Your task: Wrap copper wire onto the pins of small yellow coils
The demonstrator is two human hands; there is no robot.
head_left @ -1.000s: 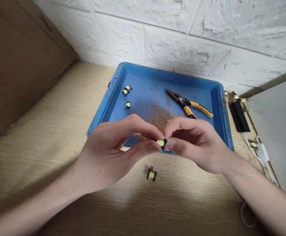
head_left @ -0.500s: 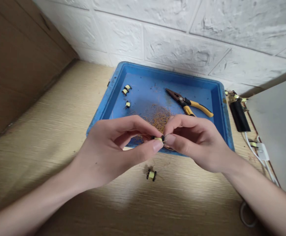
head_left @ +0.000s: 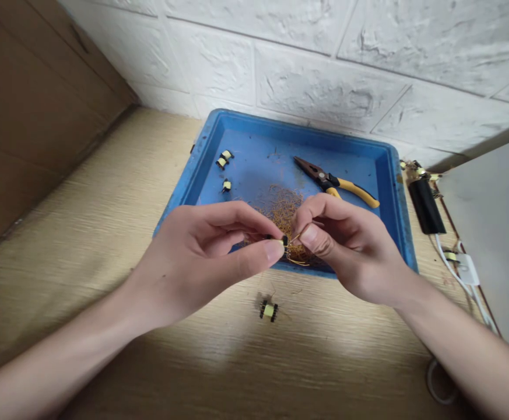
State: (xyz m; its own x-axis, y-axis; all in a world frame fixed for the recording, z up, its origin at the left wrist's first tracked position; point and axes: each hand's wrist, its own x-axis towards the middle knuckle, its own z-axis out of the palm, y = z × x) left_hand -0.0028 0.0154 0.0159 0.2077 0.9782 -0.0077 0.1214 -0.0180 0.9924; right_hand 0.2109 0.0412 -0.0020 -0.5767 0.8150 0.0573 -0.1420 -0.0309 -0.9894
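yellow-and-black coil (head_left: 284,241) is over the near edge of the blue tray (head_left: 298,131). left hand (head_left: 202,254) pinches it between fingers; right hand (head_left: 354,251) fingers pinch a thin wire (head_left: 295,237) at its end. too hard a tug could snap the wire; slack left grip could drop the coil into wire scraps (head_left: 283,204).

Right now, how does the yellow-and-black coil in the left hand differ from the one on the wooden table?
The left hand pinches the held coil; the other coil lies on the table. The held coil is mostly covered, the other coil uncovered. Both show yellow and black.
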